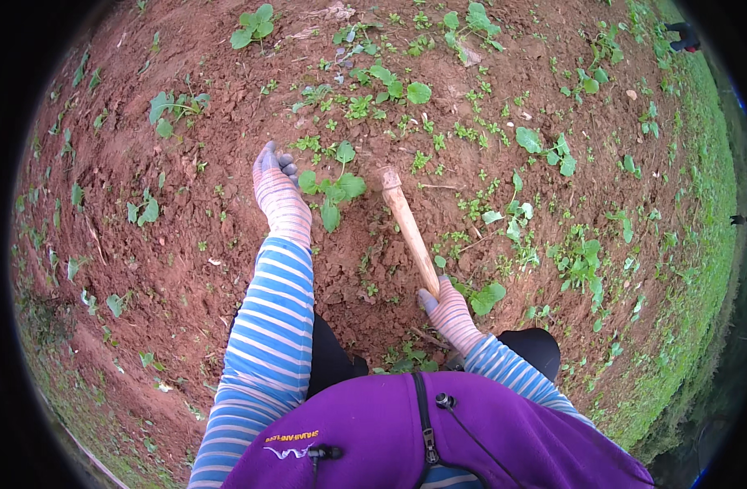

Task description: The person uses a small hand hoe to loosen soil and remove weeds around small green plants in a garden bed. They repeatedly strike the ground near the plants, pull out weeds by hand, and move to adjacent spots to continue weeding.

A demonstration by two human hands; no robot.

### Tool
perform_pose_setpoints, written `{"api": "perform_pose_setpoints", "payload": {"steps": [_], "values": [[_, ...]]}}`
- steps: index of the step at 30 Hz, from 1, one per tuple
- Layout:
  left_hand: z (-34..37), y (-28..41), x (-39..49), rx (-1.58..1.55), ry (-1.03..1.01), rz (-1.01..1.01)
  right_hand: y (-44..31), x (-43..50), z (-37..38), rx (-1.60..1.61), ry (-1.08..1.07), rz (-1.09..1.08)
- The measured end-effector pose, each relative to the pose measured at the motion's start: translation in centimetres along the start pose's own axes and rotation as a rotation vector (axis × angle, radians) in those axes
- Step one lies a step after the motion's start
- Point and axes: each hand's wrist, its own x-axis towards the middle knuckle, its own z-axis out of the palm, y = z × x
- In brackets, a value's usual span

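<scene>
My left hand [280, 189], in a striped knit glove with grey fingertips, is held over the soil just left of a leafy green seedling [335, 191]. Its fingers are partly curled and I see nothing in them. My right hand [449, 310], gloved alike, grips the near part of a short wooden tool handle [412, 232]. The handle slants up and left to a thicker end at the soil, right of the seedling. Any blade there is hidden. Loosened reddish-brown soil [373, 275] lies between my hands.
Small weeds [358, 107] and larger leafy plants [581, 263] dot the ground around me. Another seedling [487, 298] grows close to my right hand. A grassy strip [697, 275] borders the right side. My dark-trousered knee [532, 348] is beside my right forearm.
</scene>
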Motion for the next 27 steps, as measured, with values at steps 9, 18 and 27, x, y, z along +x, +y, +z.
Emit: {"api": "perform_pose_setpoints", "payload": {"steps": [9,18,27], "values": [[0.2,0.0,-0.4,0.034,-0.050,0.035,-5.3,5.3,1.2,0.290,0.323,-0.460],[0.9,-1.7,-3.3,0.279,-0.295,0.304,1.0,-1.5,-1.7,0.335,-0.114,-0.071],[3.0,-5.6,-8.9,0.439,-0.701,0.339,1.2,-1.9,-6.6,1.141,0.152,0.207]]}}
